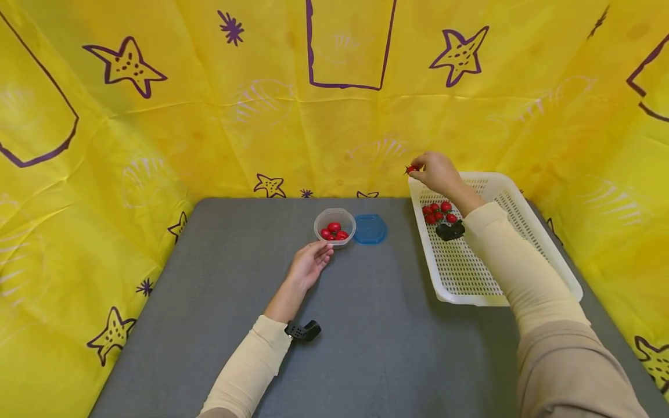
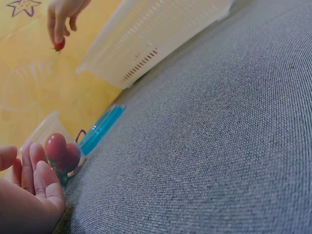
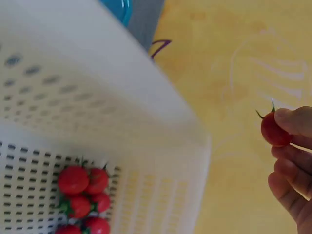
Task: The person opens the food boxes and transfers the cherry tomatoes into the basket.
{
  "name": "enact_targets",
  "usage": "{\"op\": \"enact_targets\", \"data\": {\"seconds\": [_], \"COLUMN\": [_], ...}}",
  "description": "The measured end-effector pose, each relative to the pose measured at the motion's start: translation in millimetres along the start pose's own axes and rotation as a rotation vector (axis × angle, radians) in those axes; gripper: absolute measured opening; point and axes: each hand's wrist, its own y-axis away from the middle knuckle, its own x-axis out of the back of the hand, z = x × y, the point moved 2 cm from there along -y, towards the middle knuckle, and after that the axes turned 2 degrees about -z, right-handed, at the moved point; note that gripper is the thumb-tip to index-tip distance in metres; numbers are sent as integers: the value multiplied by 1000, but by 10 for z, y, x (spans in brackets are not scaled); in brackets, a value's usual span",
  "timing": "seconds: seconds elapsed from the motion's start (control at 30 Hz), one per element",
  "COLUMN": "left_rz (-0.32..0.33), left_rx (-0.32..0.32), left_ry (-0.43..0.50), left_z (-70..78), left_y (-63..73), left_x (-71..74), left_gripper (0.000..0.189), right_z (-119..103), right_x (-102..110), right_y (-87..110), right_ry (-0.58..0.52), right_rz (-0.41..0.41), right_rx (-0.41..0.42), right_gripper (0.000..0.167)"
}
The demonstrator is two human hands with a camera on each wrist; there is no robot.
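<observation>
At the back middle of the table stands a small clear plastic container [image 1: 334,216] with several cherry tomatoes [image 1: 334,227] in it. My left hand [image 1: 308,264] holds its near rim, thumb and fingertips right at the edge. In the right wrist view, a red cherry tomato [image 3: 274,129] with a green stem is pinched between thumb and fingers of my right hand [image 3: 295,161]. That hand is raised over the far left corner of a white perforated basket [image 1: 444,295]. More cherry tomatoes [image 3: 80,195] lie inside the basket, toward its far left.
A blue lid [image 1: 370,229] lies flat just right of the container. The grey table [image 1: 366,348] is bordered by a yellow patterned cloth [image 1: 334,139] at the back and sides. The basket takes up the table's right side, its walls standing well above the surface.
</observation>
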Motion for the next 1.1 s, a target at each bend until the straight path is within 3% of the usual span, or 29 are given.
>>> {"op": "enact_targets", "data": {"seconds": [0.37, 0.73, 1.1], "left_rz": [8, 7, -11], "left_rx": [6, 0, -18], "left_ry": [17, 6, 4], "left_z": [10, 9, 5], "left_y": [-9, -12, -11], "left_x": [17, 21, 21], "left_gripper": [4, 6, 8], "right_z": [332, 628, 888], "right_x": [60, 17, -72], "right_y": [85, 281, 462], "right_ry": [-17, -100, -193], "right_rz": [44, 163, 171], "right_rx": [-92, -195, -315], "right_gripper": [32, 32, 38]}}
